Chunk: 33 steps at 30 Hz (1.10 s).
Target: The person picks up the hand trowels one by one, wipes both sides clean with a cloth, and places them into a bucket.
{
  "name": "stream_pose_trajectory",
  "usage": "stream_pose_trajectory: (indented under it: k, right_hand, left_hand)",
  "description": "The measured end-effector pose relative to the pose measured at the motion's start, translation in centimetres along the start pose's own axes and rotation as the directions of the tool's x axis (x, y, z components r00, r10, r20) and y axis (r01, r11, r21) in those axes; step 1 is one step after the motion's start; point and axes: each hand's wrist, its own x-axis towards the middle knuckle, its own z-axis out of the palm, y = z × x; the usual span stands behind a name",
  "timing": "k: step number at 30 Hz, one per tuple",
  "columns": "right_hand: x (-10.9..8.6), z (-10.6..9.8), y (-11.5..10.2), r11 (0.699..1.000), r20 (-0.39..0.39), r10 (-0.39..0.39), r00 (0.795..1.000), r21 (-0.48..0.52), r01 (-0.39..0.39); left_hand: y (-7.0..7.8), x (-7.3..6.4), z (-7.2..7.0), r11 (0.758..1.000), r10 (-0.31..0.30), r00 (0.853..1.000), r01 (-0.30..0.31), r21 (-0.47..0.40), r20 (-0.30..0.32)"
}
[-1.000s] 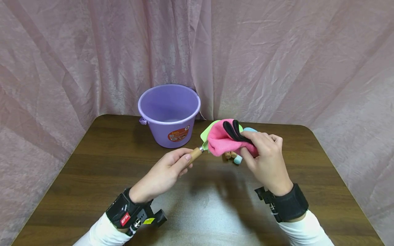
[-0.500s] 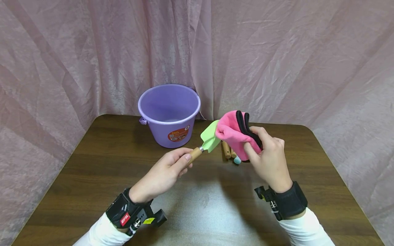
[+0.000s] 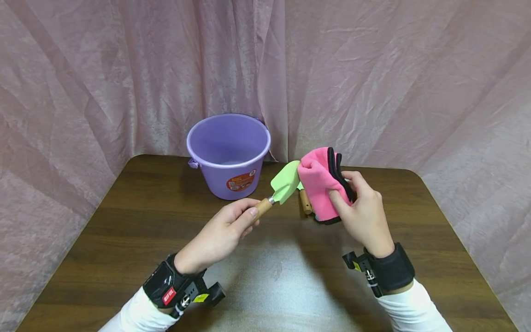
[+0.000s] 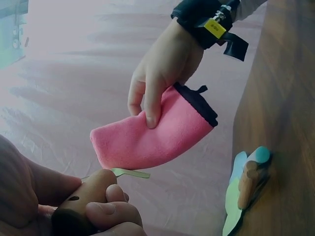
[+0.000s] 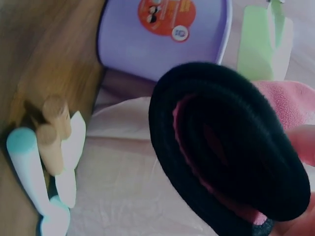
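A dark brown, wood-grained desk (image 3: 124, 230) is carrying everything, its far corners curving round and its near middle shining with a pale patch of reflected light. Soft shadows are falling across the wood. A purple bucket (image 3: 213, 177) is standing upright near the far edge, left of the middle, an orange-red label (image 3: 240, 180) facing the near side. To its right, two wooden-handled tools (image 5: 56, 110) are lying side by side, and a light blue tool (image 5: 27, 162) is resting just beside them.
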Motion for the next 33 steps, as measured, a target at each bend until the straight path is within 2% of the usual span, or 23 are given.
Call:
stream_pose_trajectory:
  k: [3, 8, 15, 25, 33]
  right_hand:
    - [-0.1, 0.0, -0.2, 0.996, 0.067, 0.067, 0.996, 0.055, -0.071]
    - [-0.2, -0.1, -0.5, 0.976, 0.187, 0.149, 0.971, 0.131, -0.175]
    - [-0.3, -0.1, -1.0, 0.950, 0.305, 0.149, 0.941, 0.221, -0.222]
    - [-0.6, 0.2, -1.4, 0.952, 0.373, 0.079, 0.925, 0.246, -0.180]
    - [-0.6, 0.5, -1.2, 0.963, 0.364, -0.025, 0.931, 0.259, -0.075]
  left_hand:
    - [0.0, 0.0, 0.0, 1.000, 0.003, 1.000, -0.002, 0.024, -0.015]
    - [-0.1, 0.1, -0.1, 0.994, 0.025, 0.998, -0.020, 0.104, -0.052]
    - [-0.2, 0.1, -0.2, 0.988, 0.057, 0.995, -0.043, 0.150, -0.087]
    - [-0.4, 0.2, -0.3, 0.980, 0.115, 0.985, -0.092, 0.175, -0.129]
    - [-0.2, 0.1, -0.3, 0.972, 0.138, 0.980, -0.106, 0.212, -0.142]
